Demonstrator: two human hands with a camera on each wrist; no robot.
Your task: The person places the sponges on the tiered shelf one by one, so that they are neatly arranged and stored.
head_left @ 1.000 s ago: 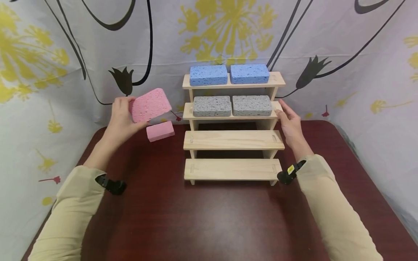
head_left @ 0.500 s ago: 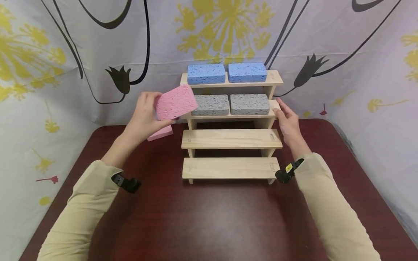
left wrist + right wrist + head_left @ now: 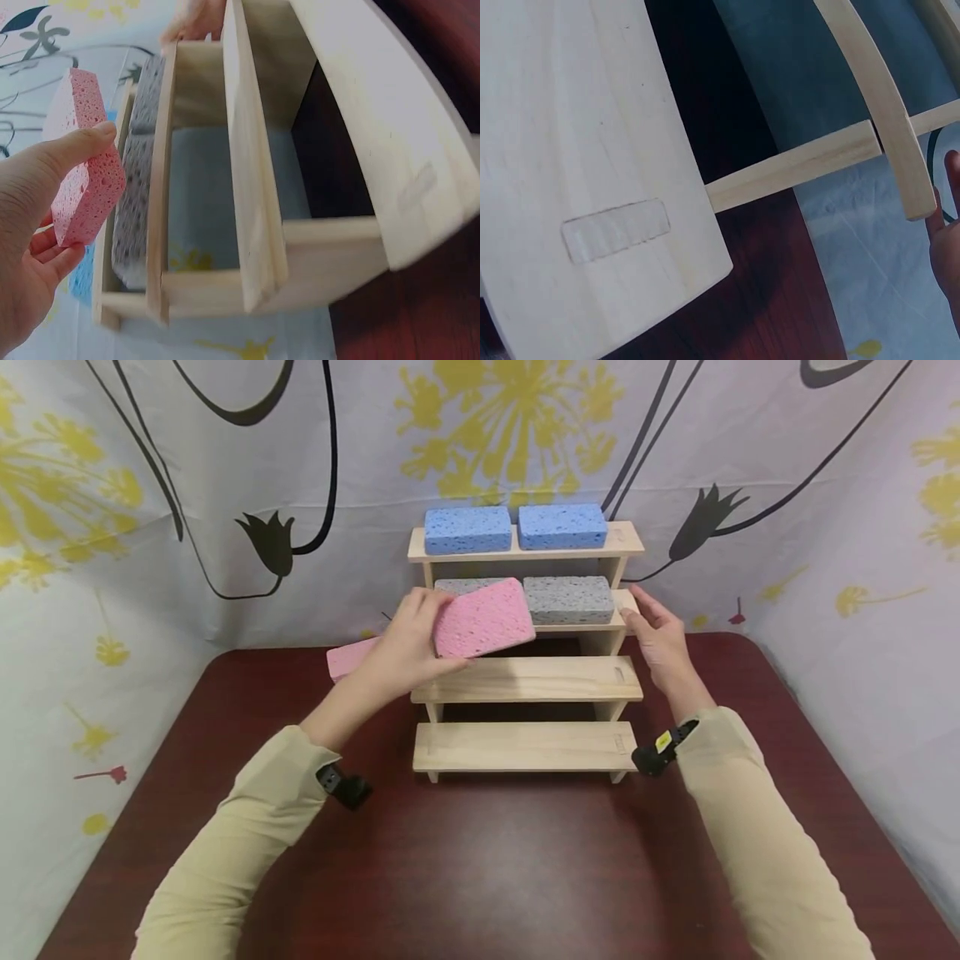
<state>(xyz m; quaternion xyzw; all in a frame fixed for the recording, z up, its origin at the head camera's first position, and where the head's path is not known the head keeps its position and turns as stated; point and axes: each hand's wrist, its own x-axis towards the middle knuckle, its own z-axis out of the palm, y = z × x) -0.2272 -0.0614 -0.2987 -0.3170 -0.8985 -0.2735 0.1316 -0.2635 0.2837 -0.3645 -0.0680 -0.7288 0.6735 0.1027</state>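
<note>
My left hand (image 3: 408, 643) grips a pink sponge (image 3: 486, 618) by its left end, thumb on the lower edge and fingers on the upper one. The sponge is tilted and overlaps the left grey sponge in the head view; the left wrist view shows the pink sponge (image 3: 88, 165) beside the tiers. My right hand (image 3: 663, 639) holds the right end of the third tier up on the four-step wooden stand (image 3: 525, 747), with thumb and forefinger on either side of the board. In the right wrist view, its fingers (image 3: 946, 255) show at that board's tip.
Two blue sponges (image 3: 562, 527) stand on the top tier, and grey sponges (image 3: 567, 600) on the one below. Another pink sponge (image 3: 348, 658) lies behind my left hand, partly covered by it. The dark red table (image 3: 510, 860) meets a patterned cloth (image 3: 360, 460) at the back.
My left hand has carried the pink sponge rightward, from beside the stand to in front of the grey sponges. My right hand has stayed at the stand's end.
</note>
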